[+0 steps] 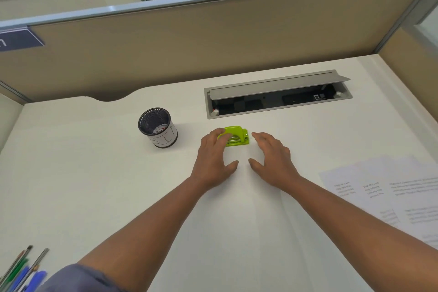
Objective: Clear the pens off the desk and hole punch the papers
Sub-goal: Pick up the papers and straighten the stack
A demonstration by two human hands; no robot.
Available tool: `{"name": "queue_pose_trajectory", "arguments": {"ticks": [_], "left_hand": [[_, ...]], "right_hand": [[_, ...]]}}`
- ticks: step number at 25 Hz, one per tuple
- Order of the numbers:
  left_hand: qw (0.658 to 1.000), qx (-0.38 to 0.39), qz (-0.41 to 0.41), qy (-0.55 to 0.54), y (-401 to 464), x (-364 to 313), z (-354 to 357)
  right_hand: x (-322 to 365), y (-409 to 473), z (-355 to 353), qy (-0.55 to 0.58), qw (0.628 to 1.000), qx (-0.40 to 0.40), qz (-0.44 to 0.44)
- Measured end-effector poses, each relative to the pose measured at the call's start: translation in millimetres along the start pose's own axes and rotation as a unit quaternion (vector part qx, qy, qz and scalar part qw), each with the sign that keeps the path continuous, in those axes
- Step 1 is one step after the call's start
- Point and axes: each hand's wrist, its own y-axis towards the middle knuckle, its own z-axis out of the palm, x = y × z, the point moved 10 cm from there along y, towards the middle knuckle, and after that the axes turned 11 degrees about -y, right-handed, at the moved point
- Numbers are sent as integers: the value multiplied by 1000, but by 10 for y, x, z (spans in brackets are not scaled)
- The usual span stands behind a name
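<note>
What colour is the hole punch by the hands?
Bright lime green hole punch, clearest in the head view.

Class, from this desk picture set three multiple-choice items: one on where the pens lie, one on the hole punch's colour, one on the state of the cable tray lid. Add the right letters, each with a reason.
1. Where do the pens lie?
A. In the mesh cup
B. At the near left corner of the desk
C. On the papers

2. What colour is the hole punch?
A. Lime green
B. Black
C. Red

3. The lid of the cable tray is:
A. Missing
B. Shut flat
C. Raised open

Answers: 1 B, they lie loose at the near left edge of the desk, far from the mesh cup. 2 A, its body is bright green. 3 C, the dark cavity shows beneath the lifted lid.
</note>
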Motion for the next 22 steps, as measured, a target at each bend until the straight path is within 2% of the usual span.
{"name": "queue_pose_trajectory", "arguments": {"ticks": [7, 15, 22], "left_hand": [[996, 78, 49, 17, -665, -743, 583], [972, 210, 103, 35, -1208, -1529, 1841], [958, 244, 100, 117, -1373, -1871, 2613]], "right_hand": [[-598, -1139, -214, -8, 999, -9, 46], [-2076, -2332, -446, -64, 976, -39, 204], [-2996, -2901, -420, -127, 958, 15, 258]]}}
